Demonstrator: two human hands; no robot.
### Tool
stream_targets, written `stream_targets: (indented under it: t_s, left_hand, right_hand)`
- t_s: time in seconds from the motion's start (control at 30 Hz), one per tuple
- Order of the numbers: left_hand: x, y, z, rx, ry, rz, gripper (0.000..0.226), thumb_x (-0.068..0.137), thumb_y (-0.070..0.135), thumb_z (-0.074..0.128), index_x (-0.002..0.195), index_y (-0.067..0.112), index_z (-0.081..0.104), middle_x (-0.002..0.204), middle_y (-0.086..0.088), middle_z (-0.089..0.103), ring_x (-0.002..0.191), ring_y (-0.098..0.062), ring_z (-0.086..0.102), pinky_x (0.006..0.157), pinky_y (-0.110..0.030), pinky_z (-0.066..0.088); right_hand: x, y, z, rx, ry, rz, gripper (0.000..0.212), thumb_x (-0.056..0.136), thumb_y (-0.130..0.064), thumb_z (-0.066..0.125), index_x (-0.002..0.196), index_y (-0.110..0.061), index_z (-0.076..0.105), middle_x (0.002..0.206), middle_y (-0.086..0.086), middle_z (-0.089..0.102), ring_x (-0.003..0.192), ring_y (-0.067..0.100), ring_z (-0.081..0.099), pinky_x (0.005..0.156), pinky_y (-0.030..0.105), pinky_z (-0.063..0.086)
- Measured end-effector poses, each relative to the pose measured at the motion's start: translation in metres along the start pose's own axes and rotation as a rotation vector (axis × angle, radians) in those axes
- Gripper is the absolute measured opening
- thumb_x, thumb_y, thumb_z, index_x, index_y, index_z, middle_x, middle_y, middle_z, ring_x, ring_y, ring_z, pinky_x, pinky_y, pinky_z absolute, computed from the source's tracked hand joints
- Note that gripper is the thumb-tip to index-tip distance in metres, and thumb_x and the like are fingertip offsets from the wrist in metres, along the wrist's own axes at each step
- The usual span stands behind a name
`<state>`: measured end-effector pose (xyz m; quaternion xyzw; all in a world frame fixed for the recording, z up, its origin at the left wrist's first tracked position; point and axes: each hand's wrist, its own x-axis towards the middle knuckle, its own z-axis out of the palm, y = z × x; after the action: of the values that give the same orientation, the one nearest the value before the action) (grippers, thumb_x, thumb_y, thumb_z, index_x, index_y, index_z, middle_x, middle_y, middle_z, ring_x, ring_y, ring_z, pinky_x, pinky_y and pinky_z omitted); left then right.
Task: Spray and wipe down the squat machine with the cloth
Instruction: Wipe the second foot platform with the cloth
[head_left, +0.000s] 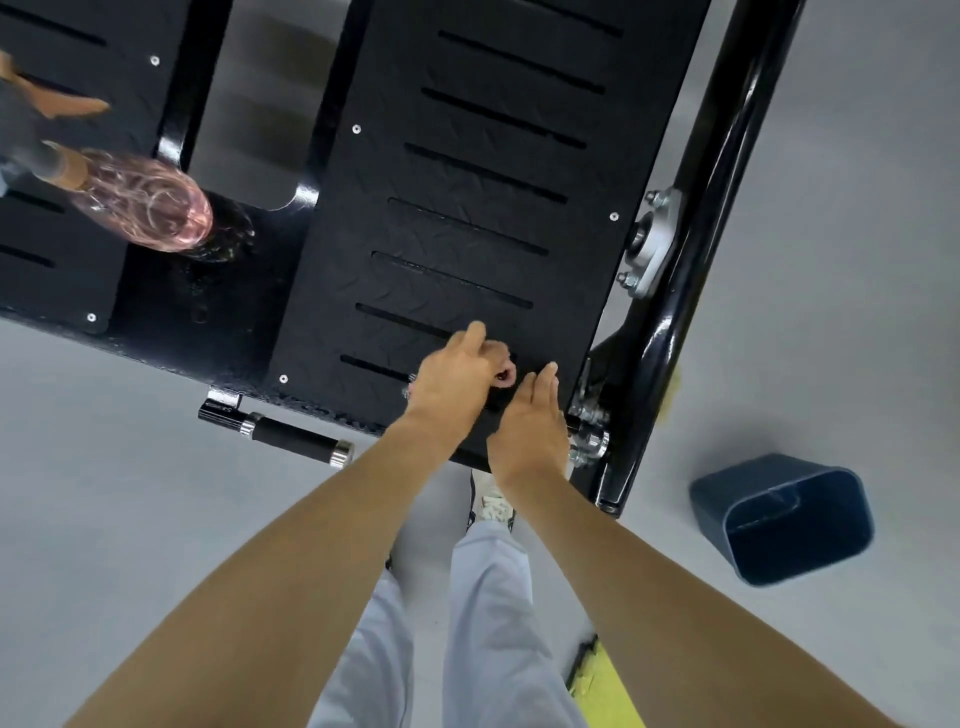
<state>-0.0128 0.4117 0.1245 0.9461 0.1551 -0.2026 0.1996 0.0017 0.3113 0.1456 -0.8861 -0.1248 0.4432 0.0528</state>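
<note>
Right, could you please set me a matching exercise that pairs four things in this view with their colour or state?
Things:
1. bin
2. spray bottle
3. footplate
4. right hand

Descriptions:
A. black, with slots
B. open, fingers straight
C. dark blue, on the grey floor
D. pink

Pairs: 1-C; 2-D; 3-A; 4-B

The squat machine's right footplate (467, 208) fills the middle. The left footplate (62, 156) lies beyond a gap to its left, with a bottle (145, 202) at its inner edge. A frame tube (727, 156) runs along the right side, and a bin (789, 519) sits on the floor (130, 467) right of it. A handle (296, 436) juts from the near edge. The left hand (457, 379) and right hand (530, 426) lie side by side over the right footplate's near right corner.
</note>
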Motion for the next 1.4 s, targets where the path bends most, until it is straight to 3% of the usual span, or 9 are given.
stream_targets:
  t_s: [0.1, 0.2, 0.3, 0.43, 0.7, 0.9, 1.13, 1.27, 1.4]
  left_hand:
    - [0.003, 0.017, 0.004, 0.057, -0.059, 0.090, 0.025, 0.093, 0.017, 0.052, 0.118, 0.011, 0.057, 0.120, -0.010, 0.045, 0.106, -0.025, 0.050, 0.066, -0.034, 0.040]
    - [0.007, 0.003, -0.002, 0.052, -0.007, 0.106, 0.026, 0.084, 0.003, 0.060, 0.109, 0.011, 0.064, 0.109, -0.014, 0.050, 0.095, -0.030, 0.055, 0.059, -0.033, 0.035]
    - [0.007, -0.021, -0.008, 0.068, -0.055, -0.021, 0.043, 0.088, -0.001, 0.051, 0.128, 0.016, 0.055, 0.120, -0.012, 0.043, 0.108, -0.028, 0.048, 0.066, -0.034, 0.039]
    - [0.004, -0.026, -0.016, 0.047, -0.032, -0.210, 0.039, 0.089, -0.001, 0.050, 0.125, 0.013, 0.054, 0.122, -0.009, 0.042, 0.107, -0.025, 0.050, 0.065, -0.032, 0.039]
    - [0.018, 0.016, -0.002, 0.081, -0.141, 0.059, 0.028, 0.096, 0.016, 0.047, 0.122, 0.017, 0.058, 0.128, -0.008, 0.040, 0.109, -0.023, 0.050, 0.063, -0.031, 0.037]
    - [0.009, -0.037, -0.017, 0.051, -0.103, -0.038, 0.050, 0.088, 0.000, 0.052, 0.132, 0.023, 0.052, 0.122, -0.008, 0.040, 0.111, -0.026, 0.050, 0.070, -0.037, 0.045]
    - [-0.001, -0.110, -0.046, 0.040, 0.009, -0.366, 0.040, 0.085, -0.003, 0.052, 0.122, 0.010, 0.061, 0.119, -0.015, 0.045, 0.096, -0.039, 0.056, 0.071, -0.043, 0.044]
    - [0.000, -0.087, -0.044, 0.059, 0.027, -0.513, 0.035, 0.086, -0.003, 0.050, 0.119, 0.004, 0.058, 0.122, -0.016, 0.042, 0.098, -0.036, 0.055, 0.067, -0.036, 0.037]
    - [-0.001, -0.049, -0.026, 0.088, -0.020, -0.344, 0.035, 0.090, 0.001, 0.046, 0.124, 0.009, 0.053, 0.127, -0.011, 0.039, 0.104, -0.028, 0.053, 0.067, -0.034, 0.039]
  right_hand:
    - [0.000, 0.004, 0.000, -0.013, 0.004, -0.006, 0.074, 0.097, -0.013, 0.046, 0.153, -0.007, -0.002, 0.159, 0.012, -0.016, 0.148, 0.022, -0.002, 0.119, 0.035, 0.017]
    - [-0.001, 0.010, 0.000, -0.120, -0.016, -0.036, 0.080, 0.094, -0.011, 0.050, 0.152, -0.004, -0.005, 0.157, 0.014, -0.020, 0.148, 0.024, -0.001, 0.119, 0.034, 0.017]
    - [-0.003, 0.011, -0.002, -0.160, -0.024, -0.048, 0.081, 0.095, -0.015, 0.051, 0.151, -0.001, -0.006, 0.156, 0.017, -0.021, 0.148, 0.025, -0.005, 0.120, 0.033, 0.015]
    - [-0.003, 0.004, -0.001, -0.140, -0.019, -0.024, 0.082, 0.094, -0.015, 0.052, 0.150, 0.001, -0.005, 0.156, 0.018, -0.020, 0.148, 0.026, -0.005, 0.119, 0.033, 0.018]
    - [-0.004, 0.003, 0.000, -0.102, 0.003, -0.031, 0.083, 0.094, -0.015, 0.051, 0.151, -0.005, -0.009, 0.158, 0.015, -0.018, 0.148, 0.024, -0.007, 0.120, 0.034, 0.014]
    - [-0.004, -0.003, -0.003, -0.218, -0.053, -0.026, 0.097, 0.092, -0.025, 0.058, 0.149, -0.005, -0.017, 0.154, 0.026, -0.019, 0.147, 0.033, -0.007, 0.120, 0.038, 0.012]
    - [0.001, -0.015, 0.001, -0.177, -0.059, 0.030, 0.088, 0.095, -0.021, 0.053, 0.150, -0.004, -0.012, 0.151, 0.032, -0.019, 0.145, 0.040, -0.006, 0.120, 0.040, 0.012]
    - [0.002, -0.011, 0.005, -0.199, -0.043, 0.025, 0.086, 0.094, -0.016, 0.051, 0.150, -0.004, -0.014, 0.152, 0.031, -0.019, 0.146, 0.039, -0.006, 0.120, 0.039, 0.014]
    - [0.002, -0.013, 0.007, -0.216, -0.028, 0.033, 0.086, 0.095, -0.017, 0.051, 0.150, -0.004, -0.014, 0.152, 0.031, -0.019, 0.146, 0.039, -0.005, 0.120, 0.038, 0.014]
